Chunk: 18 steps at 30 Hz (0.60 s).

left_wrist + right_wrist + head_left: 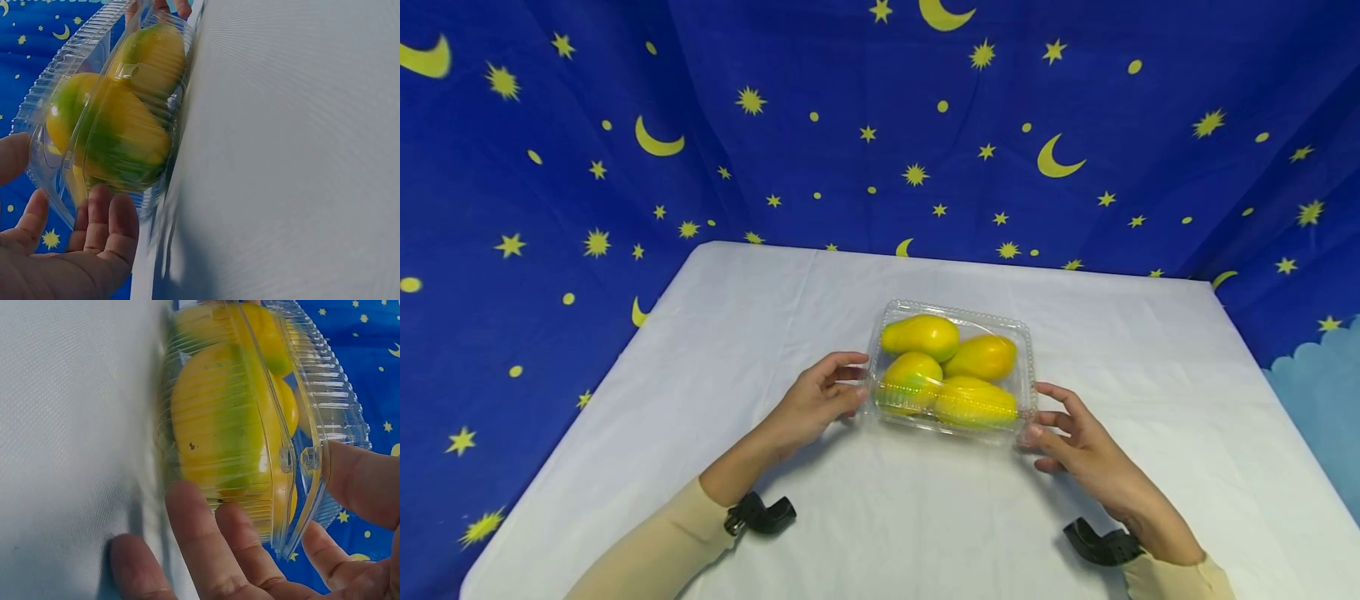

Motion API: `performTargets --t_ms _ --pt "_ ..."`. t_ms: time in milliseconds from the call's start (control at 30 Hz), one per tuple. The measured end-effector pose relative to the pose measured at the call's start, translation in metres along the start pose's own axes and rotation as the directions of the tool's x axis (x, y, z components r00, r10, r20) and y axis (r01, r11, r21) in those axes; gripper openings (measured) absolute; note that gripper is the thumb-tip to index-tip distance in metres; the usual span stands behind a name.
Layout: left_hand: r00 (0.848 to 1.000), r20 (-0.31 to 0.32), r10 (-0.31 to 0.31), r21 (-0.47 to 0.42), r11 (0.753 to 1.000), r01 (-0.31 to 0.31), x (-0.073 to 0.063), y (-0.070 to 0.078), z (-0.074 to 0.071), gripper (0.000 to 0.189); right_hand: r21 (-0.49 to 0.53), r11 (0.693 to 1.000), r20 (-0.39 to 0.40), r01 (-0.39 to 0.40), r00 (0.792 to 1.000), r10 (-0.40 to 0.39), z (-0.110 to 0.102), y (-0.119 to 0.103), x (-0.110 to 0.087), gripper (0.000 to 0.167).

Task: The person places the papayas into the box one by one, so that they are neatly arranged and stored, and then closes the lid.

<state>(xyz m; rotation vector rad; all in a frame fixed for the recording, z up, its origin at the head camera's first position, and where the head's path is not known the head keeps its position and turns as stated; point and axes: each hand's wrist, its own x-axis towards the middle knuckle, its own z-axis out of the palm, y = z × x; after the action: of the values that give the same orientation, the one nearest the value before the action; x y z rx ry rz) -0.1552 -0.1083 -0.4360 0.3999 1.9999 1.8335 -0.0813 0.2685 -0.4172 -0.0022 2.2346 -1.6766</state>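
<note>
A clear plastic clamshell box (1027,367) stands on the white-covered table, with several yellow-and-green mangoes (925,336) inside it. At its left end my left hand (816,402) holds the box, fingers and thumb about the edge. My right hand (1078,446) holds the opposite end near the front corner. In the right wrist view the thumb (365,487) lies at the rim and other fingers reach along the side wall. The two rims look slightly apart there. The left wrist view shows fingertips (100,215) against the box's end.
A white cloth (880,525) covers the table. Behind and beside it hangs a blue curtain (820,158) with yellow moons and stars. Black curved mounts (762,514) are strapped at both wrists, over beige sleeves (658,546).
</note>
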Motion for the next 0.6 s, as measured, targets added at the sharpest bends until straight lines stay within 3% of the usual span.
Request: performTargets --t_ms 600 --pt "1.0 0.0 -0.024 -0.046 0.999 0.024 -0.001 -0.0046 0.0036 0.05 0.005 0.999 0.034 -0.053 0.998 0.053 -0.0008 0.003 0.0022 0.07"
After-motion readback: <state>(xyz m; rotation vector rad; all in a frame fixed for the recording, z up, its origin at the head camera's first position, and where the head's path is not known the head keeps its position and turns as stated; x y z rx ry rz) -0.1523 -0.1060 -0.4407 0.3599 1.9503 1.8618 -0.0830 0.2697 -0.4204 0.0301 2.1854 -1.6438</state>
